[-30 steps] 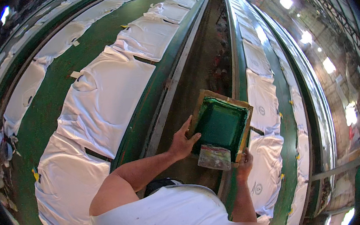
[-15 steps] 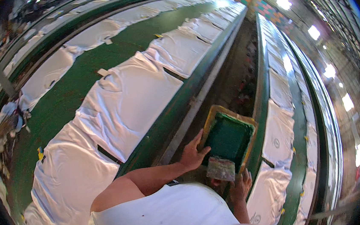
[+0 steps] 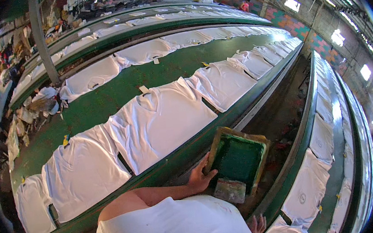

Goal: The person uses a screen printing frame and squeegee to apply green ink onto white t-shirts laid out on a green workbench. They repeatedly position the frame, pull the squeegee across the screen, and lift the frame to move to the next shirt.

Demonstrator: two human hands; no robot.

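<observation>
Half the right hand (image 3: 258, 224) hidden

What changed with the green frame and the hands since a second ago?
The right hand let go of the green screen frame and dropped low beside the person's shirt. The left hand kept its grip on the frame's left edge. The squeegee block stayed on the frame, and the white shirts stayed flat on the green table.

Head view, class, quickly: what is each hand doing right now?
Left hand: gripping the near left edge of the green screen frame.
Right hand: fingers spread, low beside the frame; whether it holds anything cannot be told.
</observation>
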